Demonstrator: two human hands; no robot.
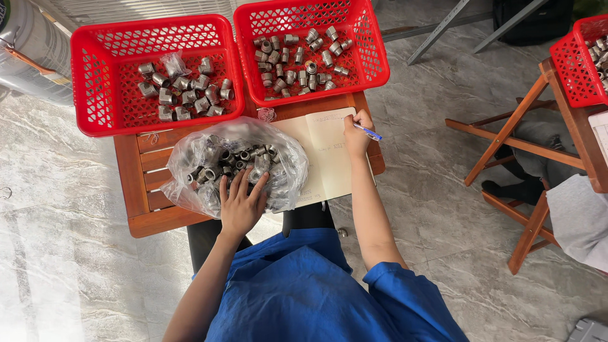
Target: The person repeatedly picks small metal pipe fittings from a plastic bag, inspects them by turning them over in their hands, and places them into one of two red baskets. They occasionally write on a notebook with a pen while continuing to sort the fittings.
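Now I'm pressing my left hand (240, 206), fingers spread flat, on the clear bag (234, 166) of metal fittings on the wooden table (142, 190); it's probably heavy, slippery, floppy, best cradled underneath. My right hand (356, 134) is gripping a pen (368, 132) over the notebook (326, 158).

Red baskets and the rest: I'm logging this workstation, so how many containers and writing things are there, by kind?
Red plastic baskets: 3
Clear plastic bag of metal fittings: 1
Open notebook: 1
Blue pen: 1
Total: 6
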